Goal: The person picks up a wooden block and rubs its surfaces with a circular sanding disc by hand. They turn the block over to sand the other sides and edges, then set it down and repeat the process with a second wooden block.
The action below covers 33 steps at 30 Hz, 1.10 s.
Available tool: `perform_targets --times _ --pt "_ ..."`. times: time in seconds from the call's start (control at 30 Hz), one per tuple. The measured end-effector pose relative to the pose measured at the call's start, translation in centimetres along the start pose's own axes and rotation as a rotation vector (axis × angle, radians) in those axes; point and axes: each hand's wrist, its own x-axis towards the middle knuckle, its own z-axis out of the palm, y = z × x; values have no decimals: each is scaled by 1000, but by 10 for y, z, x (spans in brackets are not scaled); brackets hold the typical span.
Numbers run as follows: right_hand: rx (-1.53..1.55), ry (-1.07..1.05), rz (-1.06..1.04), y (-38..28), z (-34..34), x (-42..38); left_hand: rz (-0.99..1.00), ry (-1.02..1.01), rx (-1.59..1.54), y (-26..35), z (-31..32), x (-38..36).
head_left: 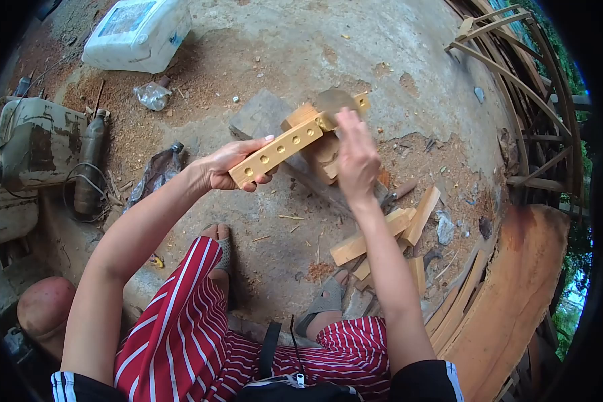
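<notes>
My left hand (233, 164) grips the near end of a pale wooden bar (287, 144), which slants up to the right and has a row of round holes along its face. At the bar's far end, my right hand (357, 161) has its fingers closed at the edge of a round brown disc (336, 101). The disc overlaps the bar and looks thin; motion blurs it and the fingertips. Behind the bar lie wooden blocks (323, 157) on a grey slab or board (260, 112), partly covered by the bar and my right hand.
Cut wood pieces (375, 234) lie by my right foot, near a wooden-handled tool (406, 189). White jug (137, 37), dirty container (43, 141) and dark bottle (90, 161) stand or lie left. A large plank (516, 288) and timber frame (543, 87) line the right side.
</notes>
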Motion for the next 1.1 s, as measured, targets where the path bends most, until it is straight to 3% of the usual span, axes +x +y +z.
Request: perform_targets --times 0.03,0.1,0.13,0.2,0.3,0.43,0.5,0.63,0.67,0.7,0.77,0.8,0.83,0.9,1.03,1.1 --pt "-47 10 220 26 -3 7 20 -47 0 2 7 1" --pt "-51 -294 640 28 -39 37 31 -4 127 7 22 -4" --pt "-52 -293 630 33 -42 37 99 43 340 10 36 -13" --pt "-52 61 231 36 -40 20 188 102 677 16 49 -28" --pt "-1 73 111 7 -57 20 392 236 1219 26 60 -37" --pt "-64 25 -13 4 -26 15 277 278 1284 23 54 -32" --pt "-183 -8 -14 3 -4 8 617 361 1626 6 30 -16" --pt "0 -167 -258 -76 0 -10 308 500 1443 13 44 -28" --pt "2 -211 -322 -83 -7 -10 142 544 1395 20 57 -34" --pt "1 -210 -319 -73 -4 -11 141 543 1396 15 53 -31" --pt "-72 -111 -310 -29 6 -9 507 489 1395 -3 35 -26" --pt "-177 -69 -230 -2 3 -3 546 518 1544 -5 31 -25" --pt "-174 -69 -237 9 0 4 549 525 1542 -3 32 -26" --pt "-153 -12 26 23 -9 12 509 539 1531 1 37 -23" --pt "-134 32 56 23 -5 7 426 461 1480 12 45 -29" --pt "-63 9 32 26 -11 9 41 348 1214 20 50 -34"
